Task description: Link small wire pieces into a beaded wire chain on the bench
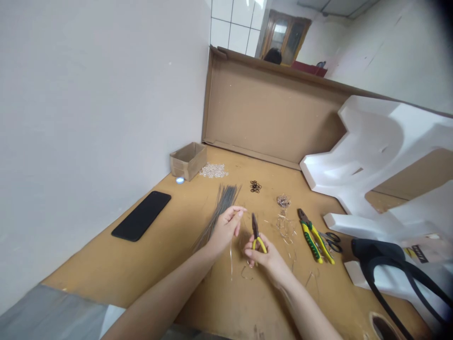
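Observation:
My left hand hovers over the brown table, fingers pinched on a thin wire that hangs down from it. My right hand is closed round the yellow handles of small pliers, jaws pointing away from me, just right of the left fingertips. A bundle of long grey wires lies under and behind my left hand. Bent wire pieces are scattered to the right of the pliers.
A second pair of yellow-green pliers and scissors lie right. Black rings, clear beads, a small cardboard box and a phone sit further off. White foam and a cardboard wall bound the back.

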`<act>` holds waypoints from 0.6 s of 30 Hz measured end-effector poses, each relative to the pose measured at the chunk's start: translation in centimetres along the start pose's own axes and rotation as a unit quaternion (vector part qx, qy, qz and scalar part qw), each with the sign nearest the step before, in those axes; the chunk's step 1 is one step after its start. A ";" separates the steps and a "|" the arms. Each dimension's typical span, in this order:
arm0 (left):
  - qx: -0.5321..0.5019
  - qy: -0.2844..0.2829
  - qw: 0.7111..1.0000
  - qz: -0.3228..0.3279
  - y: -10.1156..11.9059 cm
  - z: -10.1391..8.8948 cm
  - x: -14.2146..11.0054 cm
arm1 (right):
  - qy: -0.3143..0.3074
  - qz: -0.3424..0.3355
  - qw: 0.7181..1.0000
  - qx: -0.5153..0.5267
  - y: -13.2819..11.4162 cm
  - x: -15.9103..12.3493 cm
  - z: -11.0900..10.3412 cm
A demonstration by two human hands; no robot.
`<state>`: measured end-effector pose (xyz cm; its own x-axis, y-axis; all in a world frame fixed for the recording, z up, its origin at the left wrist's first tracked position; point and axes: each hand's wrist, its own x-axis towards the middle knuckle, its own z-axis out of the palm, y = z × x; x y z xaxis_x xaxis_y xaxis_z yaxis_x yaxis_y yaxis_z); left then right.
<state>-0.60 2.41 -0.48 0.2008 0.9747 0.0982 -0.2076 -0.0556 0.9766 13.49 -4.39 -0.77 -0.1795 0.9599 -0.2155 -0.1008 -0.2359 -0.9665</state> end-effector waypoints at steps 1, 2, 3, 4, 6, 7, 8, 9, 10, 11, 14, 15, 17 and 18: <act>0.003 0.015 1.000 0.002 0.0 0.0 0.0 | -0.007 0.008 1.000 0.008 0.4 0.0 0.6; 0.007 0.034 0.999 0.006 -0.1 0.0 0.0 | -0.020 0.012 1.000 0.018 0.7 0.0 1.2; 0.011 0.053 0.998 0.011 -0.1 -0.1 0.0 | -0.031 0.020 0.999 0.026 1.0 0.0 1.6; 0.016 0.071 0.997 0.018 -0.1 -0.2 0.1 | -0.041 0.029 0.998 0.037 1.3 -0.1 1.9; 0.023 0.097 0.994 0.032 -0.1 -0.4 0.1 | -0.057 0.039 0.996 0.058 1.7 -0.4 2.2; 0.026 0.106 0.993 0.037 0.0 -0.4 0.2 | -0.060 0.042 0.995 0.065 1.8 -0.5 2.2; 0.026 0.112 0.993 0.041 0.0 -0.5 0.2 | -0.062 0.042 0.995 0.069 1.8 -0.6 2.2; 0.024 0.112 0.993 0.041 0.2 -0.5 0.1 | -0.063 0.040 0.995 0.070 1.8 -0.6 2.2; 0.019 0.107 0.993 0.037 0.3 -0.5 0.1 | -0.062 0.037 0.995 0.069 1.7 -0.6 2.1; 0.011 0.094 0.995 0.030 0.4 -0.5 0.1 | -0.060 0.031 0.996 0.065 1.5 -0.5 2.1; -0.017 0.016 1.000 -0.003 0.3 -0.1 0.0 | -0.034 -0.005 0.999 0.032 0.5 0.1 1.5; -0.015 -0.024 0.999 -0.018 0.1 0.0 0.0 | -0.018 -0.023 0.999 0.014 0.0 0.5 1.1; 0.001 -0.109 0.993 -0.050 -0.5 0.3 0.0 | 0.019 -0.063 0.998 -0.019 -0.9 1.1 0.1; 0.010 -0.146 0.987 -0.065 -0.9 0.5 0.0 | 0.037 -0.080 0.996 -0.032 -1.3 1.4 -0.4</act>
<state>0.02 2.35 -1.23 0.4918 0.8705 0.0197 -0.1442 0.0591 0.9878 13.77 -2.66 0.14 -0.0927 0.9936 -0.0648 -0.0587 -0.0704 -0.9958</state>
